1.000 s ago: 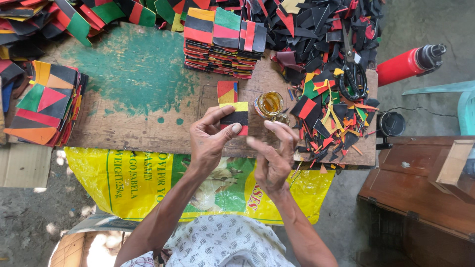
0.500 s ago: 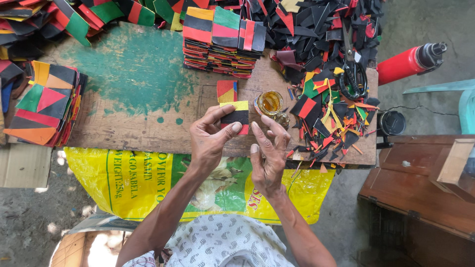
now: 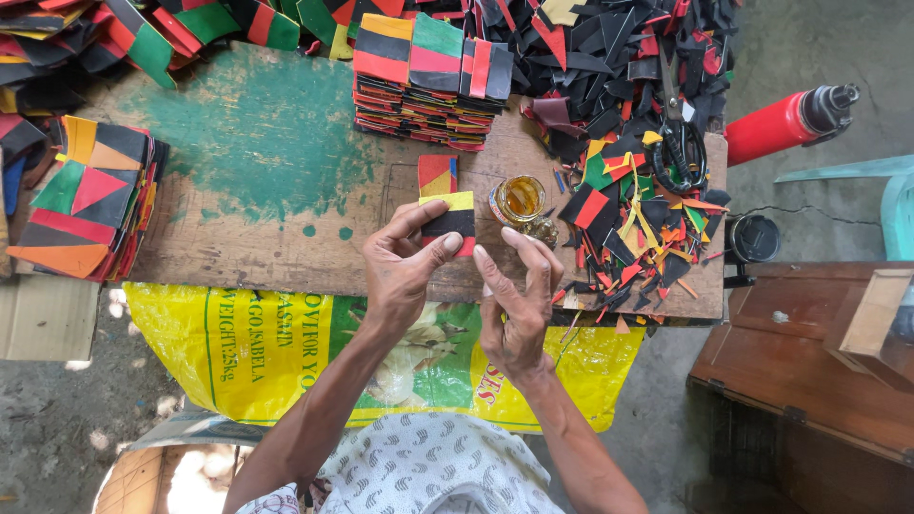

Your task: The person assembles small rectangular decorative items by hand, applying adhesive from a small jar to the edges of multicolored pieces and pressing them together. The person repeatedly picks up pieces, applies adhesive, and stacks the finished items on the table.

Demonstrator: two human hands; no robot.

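My left hand (image 3: pixel 405 271) pinches a small striped patch (image 3: pixel 449 222), yellow at the top, black in the middle, red at the bottom edge; my thumb presses its lower edge and my forefinger curls over the top. My right hand (image 3: pixel 519 305) holds nothing: its fingers are spread loosely, upright, just beside the patch and not touching it. The patch sits low over the front part of the worn wooden board (image 3: pixel 286 228), with its patch of green paint. Just behind it lies another red and yellow piece (image 3: pixel 437 174), flat on the board. Beside my right fingertips stands a small jar of amber glue (image 3: pixel 520 198). Farther back is a neat stack of finished striped patches (image 3: pixel 428 81). To the right a heap of coloured scraps (image 3: pixel 638 214) spreads out, with black-handled scissors (image 3: pixel 678 143) on top. A yellow printed sack (image 3: pixel 286 352) hangs under the board's near edge.
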